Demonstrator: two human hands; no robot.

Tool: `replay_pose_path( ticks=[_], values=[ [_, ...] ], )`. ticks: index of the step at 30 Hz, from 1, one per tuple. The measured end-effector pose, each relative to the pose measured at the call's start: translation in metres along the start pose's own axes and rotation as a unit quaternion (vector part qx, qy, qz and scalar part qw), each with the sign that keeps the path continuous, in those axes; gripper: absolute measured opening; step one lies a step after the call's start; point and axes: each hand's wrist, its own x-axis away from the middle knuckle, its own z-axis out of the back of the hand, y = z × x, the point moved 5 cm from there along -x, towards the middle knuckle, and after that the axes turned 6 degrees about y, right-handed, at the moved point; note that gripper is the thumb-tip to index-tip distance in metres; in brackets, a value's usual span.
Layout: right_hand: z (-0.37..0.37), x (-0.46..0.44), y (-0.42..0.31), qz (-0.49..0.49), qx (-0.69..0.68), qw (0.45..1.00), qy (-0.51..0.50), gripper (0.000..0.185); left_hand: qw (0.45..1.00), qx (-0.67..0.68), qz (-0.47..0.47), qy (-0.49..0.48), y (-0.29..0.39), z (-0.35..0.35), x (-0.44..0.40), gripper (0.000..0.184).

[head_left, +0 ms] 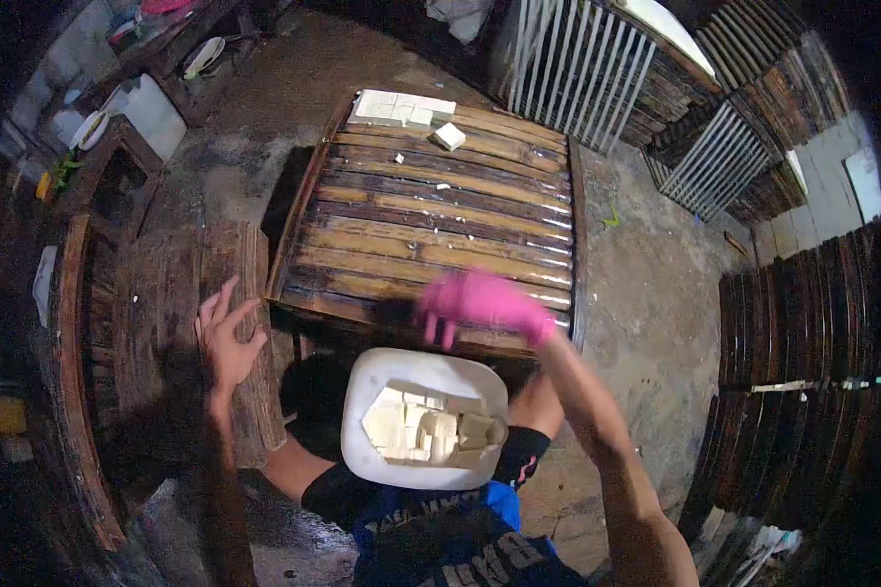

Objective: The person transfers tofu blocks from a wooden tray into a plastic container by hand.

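Note:
My bare left hand (230, 338), fingers apart and holding nothing, hovers over or rests on the edge of a worn wooden bench (191, 284); contact is hard to judge. My right hand (487, 305) wears a pink glove and is above the near edge of a bamboo-slat table (411, 220). Motion smears its fingers, which point downward. Below it, at my lap, a white plastic container (362, 372) with a cut-out top holds several cream-white blocks (426, 430) that look like tofu. More white tofu-like blocks (401, 108) sit in a group at the table's far left corner, with one separate block (448, 136) beside them.
Small white crumbs (442, 186) are scattered on the wet slats. Metal-barred racks (582, 73) stand beyond the table at the right. Stacked dark slatted panels (783, 323) line the right side. A wooden frame (78, 372) is at the left.

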Motion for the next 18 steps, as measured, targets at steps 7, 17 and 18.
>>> replay_pose_path(
  ticks=[7,17,18],
  values=[
    [0.212,-0.159,0.010,-0.008,0.314,0.736,0.600,0.051,0.998,0.028,-0.059,0.014,0.001,0.001,-0.002,0.044],
    [0.254,-0.206,-0.008,0.145,0.327,0.662,0.658,0.056,0.990,0.037,0.098,-0.098,0.020,0.011,-0.017,0.050],
    [0.255,-0.207,-0.010,0.113,0.316,0.663,0.669,0.058,0.990,0.036,0.101,-0.093,0.016,0.009,-0.017,0.050]
  ],
)
